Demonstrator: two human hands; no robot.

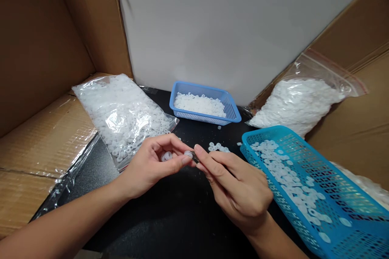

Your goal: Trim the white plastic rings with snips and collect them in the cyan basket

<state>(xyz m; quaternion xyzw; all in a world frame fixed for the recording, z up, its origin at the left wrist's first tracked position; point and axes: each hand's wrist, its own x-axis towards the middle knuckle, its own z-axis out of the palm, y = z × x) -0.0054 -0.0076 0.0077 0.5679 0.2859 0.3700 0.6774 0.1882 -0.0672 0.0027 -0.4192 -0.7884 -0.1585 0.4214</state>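
Observation:
My left hand (154, 162) is closed, pinching a small white plastic ring (188, 154) between thumb and forefinger. A few more white rings (167, 156) rest in the curl of its fingers. My right hand (234, 184) is closed around a thin dark tool (195, 157), whose tip meets the pinched ring; its exact kind is mostly hidden by the fingers. Both hands are close together above the black table (170, 218). Just behind the right fingers, several loose white rings (218, 147) lie on the table.
A clear bag of white rings (124, 109) lies at the left. At the back stands a blue basket (200, 119) with small white rings. A turquoise basket (278, 194) with white rings is at the right. Behind it leans a zip bag of white pieces (298, 99). Cardboard (39, 129) surrounds the sides.

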